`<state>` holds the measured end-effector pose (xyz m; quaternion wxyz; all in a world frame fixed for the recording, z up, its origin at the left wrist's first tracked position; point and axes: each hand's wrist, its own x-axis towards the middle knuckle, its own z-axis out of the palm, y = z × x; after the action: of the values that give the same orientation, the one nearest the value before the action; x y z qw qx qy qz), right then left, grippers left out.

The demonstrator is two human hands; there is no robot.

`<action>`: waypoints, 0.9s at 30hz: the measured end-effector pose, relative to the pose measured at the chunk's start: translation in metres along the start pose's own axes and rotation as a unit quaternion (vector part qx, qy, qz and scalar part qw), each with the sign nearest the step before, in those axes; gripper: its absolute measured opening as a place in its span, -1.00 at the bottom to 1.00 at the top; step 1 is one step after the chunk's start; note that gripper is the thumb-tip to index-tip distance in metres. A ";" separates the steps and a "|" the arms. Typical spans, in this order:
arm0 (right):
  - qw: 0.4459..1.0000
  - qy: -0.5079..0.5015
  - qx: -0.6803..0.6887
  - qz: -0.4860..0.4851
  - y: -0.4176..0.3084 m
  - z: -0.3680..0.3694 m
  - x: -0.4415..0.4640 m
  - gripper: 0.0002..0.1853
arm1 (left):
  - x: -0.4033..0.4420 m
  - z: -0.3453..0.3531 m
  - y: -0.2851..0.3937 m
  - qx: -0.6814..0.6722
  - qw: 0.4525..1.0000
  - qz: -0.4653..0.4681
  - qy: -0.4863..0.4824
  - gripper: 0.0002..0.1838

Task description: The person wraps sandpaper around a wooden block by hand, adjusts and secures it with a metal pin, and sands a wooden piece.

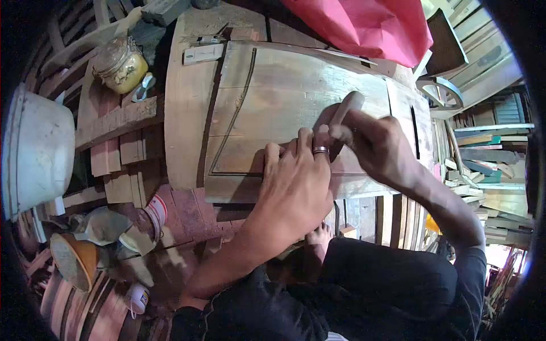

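A pale wooden panel (296,85) with a dark groove along its left and front edges lies before me. My right hand (378,145) is closed around a wooden-handled tool (354,102), whose rounded end sticks up past the fingers. The tool leans over the panel's front half; its working end is hidden. Bent and pressed down, the fingers of my left hand (296,179) close in at the tool's lower part, beside a shiny metal band (321,150). My left hand also rests against the panel near its front edge.
Pink-red cloth (364,28) drapes over the far side. A lidded glass jar (120,65) with yellowish contents and a white tub (42,150) stand left. Below are an orange container (74,261) and a white cup (136,299). Stacked timber (492,153) fills the right.
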<state>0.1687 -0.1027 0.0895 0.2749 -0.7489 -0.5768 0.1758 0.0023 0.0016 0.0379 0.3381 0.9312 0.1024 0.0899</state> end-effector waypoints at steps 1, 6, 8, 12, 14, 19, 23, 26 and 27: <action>1.000 0.005 -0.019 -0.010 0.005 -0.005 0.005 -0.95 | 0.002 -0.002 0.001 -0.001 1.000 -0.018 -0.020 -0.62; 0.998 0.026 -0.046 0.041 0.007 -0.008 0.009 -0.87 | 0.001 0.001 0.001 -0.011 0.999 -0.032 -0.004 -0.59; 0.999 -0.034 0.018 0.026 -0.011 -0.006 0.000 -0.82 | -0.001 0.001 0.001 0.018 0.999 -0.030 0.002 -0.57; 0.996 0.047 -0.062 0.044 0.028 -0.016 0.010 -0.80 | 0.008 -0.011 0.009 -0.040 0.994 -0.079 -0.066 -0.40; 0.995 0.083 -0.058 0.007 0.048 -0.005 0.007 -0.87 | 0.003 0.005 0.005 0.009 0.998 -0.054 -0.036 -0.40; 0.997 0.005 -0.070 -0.025 0.021 0.001 -0.012 -0.86 | 0.001 0.009 0.001 0.081 0.996 -0.023 0.007 -0.33; 0.990 0.084 -0.111 0.036 0.043 -0.015 0.006 -0.86 | 0.006 -0.003 0.013 0.003 0.994 -0.095 -0.050 -0.34; 0.998 0.027 -0.042 -0.027 0.014 -0.007 -0.003 -0.88 | 0.006 0.006 0.007 0.048 0.994 -0.082 -0.051 -0.35; 0.999 0.028 -0.037 -0.024 0.016 -0.005 -0.003 -0.88 | 0.005 0.007 0.006 0.058 0.995 -0.069 -0.047 -0.35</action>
<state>0.1828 -0.1097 0.0835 0.2672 -0.7492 -0.5927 0.1267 0.0097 -0.0064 0.0371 0.2937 0.9431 0.1551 0.0164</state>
